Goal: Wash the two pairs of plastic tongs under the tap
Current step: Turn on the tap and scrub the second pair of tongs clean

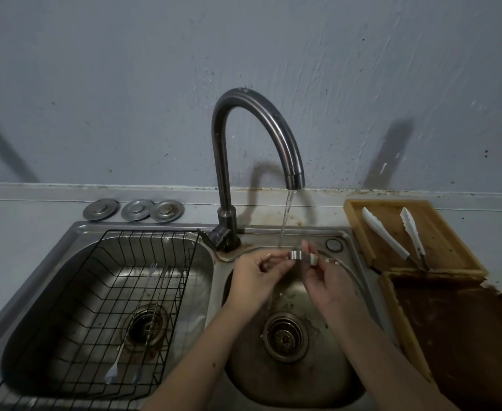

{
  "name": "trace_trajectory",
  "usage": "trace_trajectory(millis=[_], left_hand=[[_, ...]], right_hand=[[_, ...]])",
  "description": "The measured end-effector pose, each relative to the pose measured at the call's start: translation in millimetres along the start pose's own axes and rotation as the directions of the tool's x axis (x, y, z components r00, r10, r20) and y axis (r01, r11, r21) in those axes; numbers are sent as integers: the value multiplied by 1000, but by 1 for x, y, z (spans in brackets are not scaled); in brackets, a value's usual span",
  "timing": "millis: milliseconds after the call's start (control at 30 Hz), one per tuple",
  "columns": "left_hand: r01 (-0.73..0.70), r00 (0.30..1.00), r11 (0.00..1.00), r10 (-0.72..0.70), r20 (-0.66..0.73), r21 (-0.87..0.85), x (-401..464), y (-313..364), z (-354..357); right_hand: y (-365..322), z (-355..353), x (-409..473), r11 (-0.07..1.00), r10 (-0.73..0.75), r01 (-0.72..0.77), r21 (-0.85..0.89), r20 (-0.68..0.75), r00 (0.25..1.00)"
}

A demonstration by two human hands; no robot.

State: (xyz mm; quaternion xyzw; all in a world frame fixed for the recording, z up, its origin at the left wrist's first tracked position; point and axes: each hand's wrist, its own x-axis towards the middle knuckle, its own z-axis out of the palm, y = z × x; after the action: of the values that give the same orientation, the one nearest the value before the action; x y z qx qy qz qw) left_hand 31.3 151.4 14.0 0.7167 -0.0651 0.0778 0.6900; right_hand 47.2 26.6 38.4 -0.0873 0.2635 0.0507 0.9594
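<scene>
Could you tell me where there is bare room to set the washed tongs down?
The counter left of the three metal discs is bare, and the wire rack in the left basin holds only a few utensils. The wooden tray already carries one pair of tongs; both hands crowd the right basin.

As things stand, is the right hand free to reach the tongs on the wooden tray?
Probably not yet: the right hand is pinching a small metal piece under the water with the left hand. The tongs lie unobstructed on the tray.
</scene>
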Motion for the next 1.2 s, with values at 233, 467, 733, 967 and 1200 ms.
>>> trace_trajectory(millis=[233, 467, 733, 967, 1200], left_hand=[[95, 989, 995, -97, -111, -21, 5, 14, -13], [201, 979, 952, -204, -10, 232, 3, 12, -28], [142, 945, 787, -289, 155, 601, -6, -6, -29], [244, 912, 786, -385, 142, 568, -7, -7, -29], [207, 909, 756, -384, 165, 621, -7, -4, -22]], right_hand=[[15, 7, 0, 988, 20, -17, -151, 16, 1000], [22, -1, 1, 928, -51, 101, -359, 147, 988], [29, -33, -2, 369, -120, 366, -854, 347, 930], [28, -28, 2, 275, -38, 372, -886, 377, 926], [22, -28, 8, 112, -98, 368, -923, 358, 929]])
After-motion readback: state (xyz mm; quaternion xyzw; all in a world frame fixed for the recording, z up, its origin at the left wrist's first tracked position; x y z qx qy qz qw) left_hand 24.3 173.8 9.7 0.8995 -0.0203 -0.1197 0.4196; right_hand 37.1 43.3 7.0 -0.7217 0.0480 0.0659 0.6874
